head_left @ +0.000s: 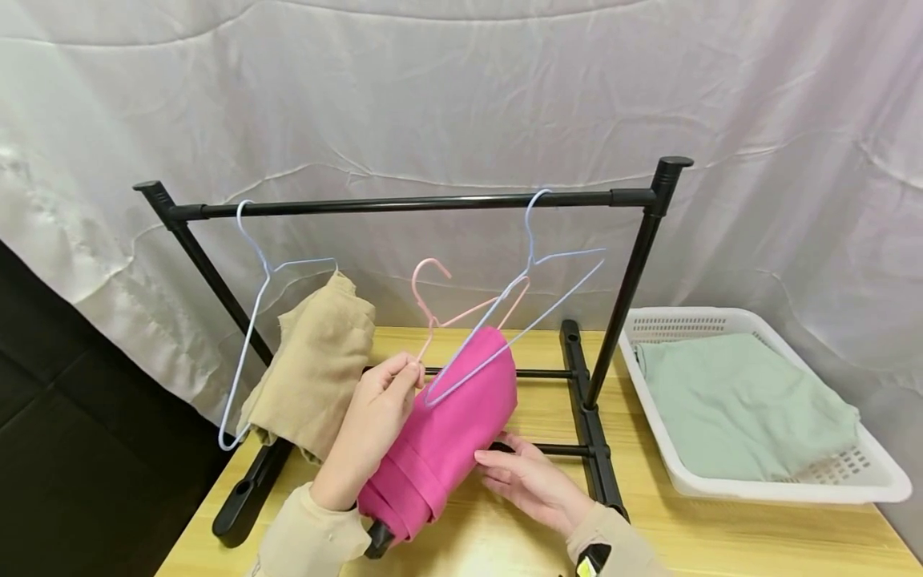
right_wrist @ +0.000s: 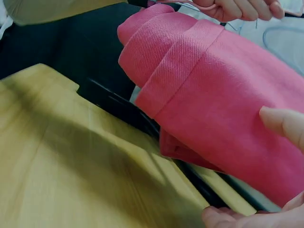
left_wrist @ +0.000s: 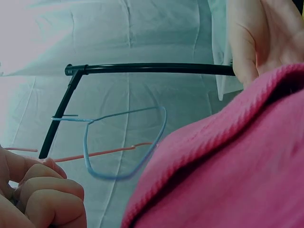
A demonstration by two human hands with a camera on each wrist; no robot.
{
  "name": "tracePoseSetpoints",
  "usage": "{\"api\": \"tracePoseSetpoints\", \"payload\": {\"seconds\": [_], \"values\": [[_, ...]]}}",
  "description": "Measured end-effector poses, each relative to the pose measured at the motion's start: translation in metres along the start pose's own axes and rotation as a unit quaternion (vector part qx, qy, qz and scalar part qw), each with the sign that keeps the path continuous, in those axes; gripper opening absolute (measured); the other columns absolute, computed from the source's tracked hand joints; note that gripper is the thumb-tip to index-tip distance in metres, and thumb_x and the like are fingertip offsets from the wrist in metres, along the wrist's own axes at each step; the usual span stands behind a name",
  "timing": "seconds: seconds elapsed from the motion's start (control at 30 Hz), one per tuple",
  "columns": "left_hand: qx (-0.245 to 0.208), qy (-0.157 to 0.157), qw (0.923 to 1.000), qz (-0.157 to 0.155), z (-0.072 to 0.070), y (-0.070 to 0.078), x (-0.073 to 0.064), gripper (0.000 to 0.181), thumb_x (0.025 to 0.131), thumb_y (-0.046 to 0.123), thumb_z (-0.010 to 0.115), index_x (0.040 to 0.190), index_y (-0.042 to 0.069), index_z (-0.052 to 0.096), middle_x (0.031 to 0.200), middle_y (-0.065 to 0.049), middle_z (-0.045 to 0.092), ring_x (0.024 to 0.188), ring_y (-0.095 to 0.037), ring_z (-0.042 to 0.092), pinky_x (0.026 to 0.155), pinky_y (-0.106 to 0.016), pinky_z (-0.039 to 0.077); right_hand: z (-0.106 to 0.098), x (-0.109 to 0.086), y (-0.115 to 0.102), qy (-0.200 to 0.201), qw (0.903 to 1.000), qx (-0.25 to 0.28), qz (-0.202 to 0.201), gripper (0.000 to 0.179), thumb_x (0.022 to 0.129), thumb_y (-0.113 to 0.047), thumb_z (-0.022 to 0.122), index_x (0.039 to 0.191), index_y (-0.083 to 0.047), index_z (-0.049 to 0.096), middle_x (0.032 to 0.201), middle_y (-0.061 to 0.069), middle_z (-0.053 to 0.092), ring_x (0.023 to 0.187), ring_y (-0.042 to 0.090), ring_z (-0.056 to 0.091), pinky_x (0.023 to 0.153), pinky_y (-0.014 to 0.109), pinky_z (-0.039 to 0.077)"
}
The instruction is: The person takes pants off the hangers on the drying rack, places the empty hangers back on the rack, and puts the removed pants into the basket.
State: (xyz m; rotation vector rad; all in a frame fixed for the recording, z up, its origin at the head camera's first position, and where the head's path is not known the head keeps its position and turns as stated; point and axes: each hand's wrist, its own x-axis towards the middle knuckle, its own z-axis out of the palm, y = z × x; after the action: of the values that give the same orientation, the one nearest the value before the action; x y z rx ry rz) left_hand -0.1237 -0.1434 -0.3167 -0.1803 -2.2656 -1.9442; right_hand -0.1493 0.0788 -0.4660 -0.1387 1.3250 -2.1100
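My left hand point(head_left: 382, 401) pinches the lower corner of a pink wire hanger point(head_left: 431, 320), whose hook is free of the rail. Over this hanger hangs a folded bright pink garment point(head_left: 454, 425), also large in the left wrist view. Beside the garment's right side is my right hand point(head_left: 530, 481), fingers loosely extended and thumb close to the cloth; the right wrist view has the thumb point(right_wrist: 282, 124) in front of the pink fabric and other fingers point(right_wrist: 218, 216) below. An unloaded blue hanger point(head_left: 531, 260) hangs from the rail, its lower part overlapping the pink garment.
A black rack's rail point(head_left: 404, 205) spans the table point(head_left: 678, 537). On its left, another blue hanger point(head_left: 254, 320) carries a folded tan garment point(head_left: 317, 361). To the right stands a white basket point(head_left: 678, 473) with a pale green cloth point(head_left: 750, 409). A pale curtain hangs behind.
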Motion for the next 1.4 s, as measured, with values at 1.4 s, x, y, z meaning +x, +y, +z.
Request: {"api": "tracePoseSetpoints", "payload": {"seconds": [1.4], "values": [[-0.087, -0.039, 0.9918, -0.084, 0.001, -0.013, 0.01, 0.028, 0.116, 0.019, 0.04, 0.095, 0.004, 0.048, 0.063, 0.005, 0.024, 0.049, -0.006, 0.017, 0.041, -0.018, 0.016, 0.02, 0.012, 0.007, 0.009, 0.9831, 0.177, -0.047, 0.044, 0.104, -0.013, 0.061, 0.139, -0.013, 0.035, 0.131, -0.003, 0.062, 0.122, 0.015, 0.066, 0.115, 0.034, 0.051]]}}
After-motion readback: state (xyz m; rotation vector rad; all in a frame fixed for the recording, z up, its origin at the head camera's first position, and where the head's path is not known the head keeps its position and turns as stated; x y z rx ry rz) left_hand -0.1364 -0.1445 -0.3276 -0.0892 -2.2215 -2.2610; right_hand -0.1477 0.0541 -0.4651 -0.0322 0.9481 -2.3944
